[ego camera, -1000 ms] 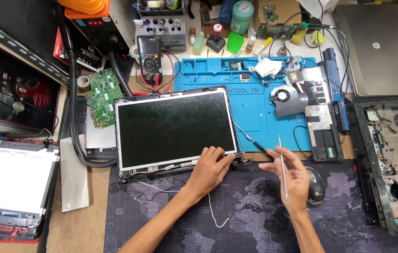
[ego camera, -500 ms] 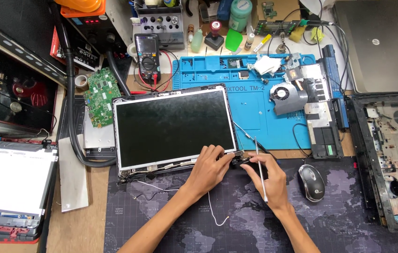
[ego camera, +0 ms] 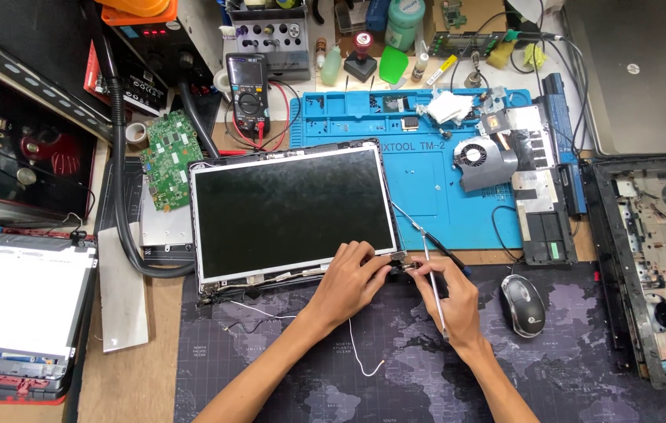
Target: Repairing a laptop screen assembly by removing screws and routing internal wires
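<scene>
A bare laptop screen panel (ego camera: 290,207) lies flat, its dark glass facing up and its lower edge on a dark desk mat (ego camera: 270,368). My left hand (ego camera: 348,278) grips the panel's lower right corner, fingers curled at the small metal hinge (ego camera: 397,257). My right hand (ego camera: 450,294) meets it from the right. It holds a thin metal tool (ego camera: 427,247) between its fingers, and the fingertips touch the same hinge. A thin black cable (ego camera: 415,227) runs from the panel's right edge past my right hand. Loose white wires (ego camera: 356,352) trail below the panel.
A black mouse (ego camera: 523,305) sits right of my right hand. A blue work mat (ego camera: 427,188) behind holds a fan (ego camera: 478,153) and parts. An opened laptop base (ego camera: 662,258) lies at the right, a green circuit board (ego camera: 167,157) and multimeter (ego camera: 247,94) at the back left.
My right hand has moved left from beside the mouse to the panel's lower right corner, bringing the thin tool with it. My left hand has stayed on that corner.
</scene>
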